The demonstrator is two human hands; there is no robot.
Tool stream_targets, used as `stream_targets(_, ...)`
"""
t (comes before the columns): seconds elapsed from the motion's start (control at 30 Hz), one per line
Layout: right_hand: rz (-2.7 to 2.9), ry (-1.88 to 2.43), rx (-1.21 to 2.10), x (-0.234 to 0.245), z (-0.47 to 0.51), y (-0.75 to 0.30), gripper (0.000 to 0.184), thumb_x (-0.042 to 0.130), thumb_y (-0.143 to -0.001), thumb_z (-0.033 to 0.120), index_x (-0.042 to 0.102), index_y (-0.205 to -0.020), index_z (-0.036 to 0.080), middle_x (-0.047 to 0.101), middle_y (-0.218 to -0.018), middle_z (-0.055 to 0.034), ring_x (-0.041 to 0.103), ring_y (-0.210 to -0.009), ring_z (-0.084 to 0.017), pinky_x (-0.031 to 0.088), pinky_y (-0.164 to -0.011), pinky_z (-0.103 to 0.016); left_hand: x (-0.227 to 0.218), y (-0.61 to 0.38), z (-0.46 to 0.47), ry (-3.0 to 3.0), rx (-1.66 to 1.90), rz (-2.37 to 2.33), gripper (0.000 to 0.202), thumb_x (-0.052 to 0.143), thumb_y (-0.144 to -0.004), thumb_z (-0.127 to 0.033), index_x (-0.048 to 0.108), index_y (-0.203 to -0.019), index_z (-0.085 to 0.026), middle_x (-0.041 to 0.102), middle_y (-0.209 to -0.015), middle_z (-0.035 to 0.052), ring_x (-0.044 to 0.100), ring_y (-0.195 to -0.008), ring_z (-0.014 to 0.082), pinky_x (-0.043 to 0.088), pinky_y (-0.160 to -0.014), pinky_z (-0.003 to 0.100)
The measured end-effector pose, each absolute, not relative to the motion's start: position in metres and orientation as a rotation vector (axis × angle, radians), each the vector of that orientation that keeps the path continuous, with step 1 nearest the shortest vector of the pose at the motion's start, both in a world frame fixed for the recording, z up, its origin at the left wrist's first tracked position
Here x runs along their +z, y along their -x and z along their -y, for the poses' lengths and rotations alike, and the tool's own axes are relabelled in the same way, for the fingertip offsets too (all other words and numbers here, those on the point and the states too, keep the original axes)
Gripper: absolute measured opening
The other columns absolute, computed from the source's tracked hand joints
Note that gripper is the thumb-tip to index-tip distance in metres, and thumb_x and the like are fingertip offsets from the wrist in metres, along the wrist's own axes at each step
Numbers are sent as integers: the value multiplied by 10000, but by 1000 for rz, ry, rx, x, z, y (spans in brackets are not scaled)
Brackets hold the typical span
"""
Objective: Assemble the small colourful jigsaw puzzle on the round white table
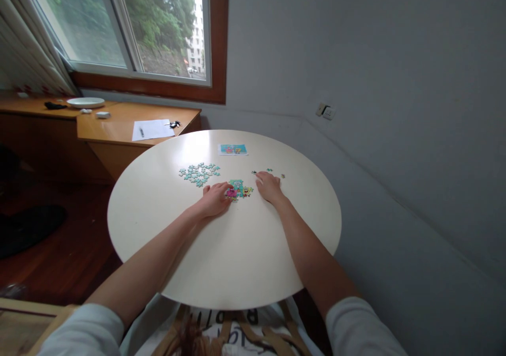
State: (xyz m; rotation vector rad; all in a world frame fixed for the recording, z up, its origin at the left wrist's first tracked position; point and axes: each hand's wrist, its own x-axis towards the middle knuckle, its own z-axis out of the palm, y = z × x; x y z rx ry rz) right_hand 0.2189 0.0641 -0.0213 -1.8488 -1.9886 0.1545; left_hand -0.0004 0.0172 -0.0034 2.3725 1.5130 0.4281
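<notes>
Left hand (215, 200) touches one partial puzzle (237, 185), right hand (270, 186) beside it; whether fingers grip cannot be determined. One picture card (233, 150) lies near table's (233, 256) far edge.

A partly joined jigsaw section (237, 185) is laid flat, its teal, pink and yellow cartoon print turned upward, its outline left ragged and its left edge partly covered. To its left and slightly farther, mostly teal loose jigsaw pieces (194, 176) are spread in a cluster. At the far right, a few stray pieces (269, 170) are scattered apart.
</notes>
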Motion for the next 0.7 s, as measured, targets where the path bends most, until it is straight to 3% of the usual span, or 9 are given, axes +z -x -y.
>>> stream_targets(0.1,2119,1856,149,-24,-64,-209,430,341,-930,244,478,-1337,215,411,-1460,-73,317,-1358,-206,173,-1094,-444,-2,0,-16,-2375,413,-1513,411,447,-821,-281,515,-1226,-270,511,-1366,76,418,-1281,275,249,-1055,487)
stream_targets(0.2,2153,1902,181,-24,-63,-207,464,261,-960,279,385,-1402,209,367,-1487,-67,259,-1391,-206,115,-1113,-463,-2,-1,-17,-2376,396,-1522,406,440,-828,-290,511,-1228,-265,490,-1386,82,408,-1294,273,250,-1057,485)
stream_targets(0.47,2037,1899,35,-23,-65,-212,403,319,-936,271,522,-1279,211,535,-1340,-96,432,-1253,-223,171,-1085,-469,-8,0,-19,-2390,432,-1525,399,453,-820,-282,524,-1213,-291,499,-1378,66,417,-1282,275,260,-1047,474)
stream_targets(0.7,2184,1865,169,-23,-65,-213,444,283,-949,248,438,-1364,227,376,-1482,-59,292,-1374,-205,86,-1114,-496,-8,0,-19,-2402,409,-1524,387,443,-827,-295,525,-1205,-286,488,-1385,70,413,-1285,278,248,-1052,481)
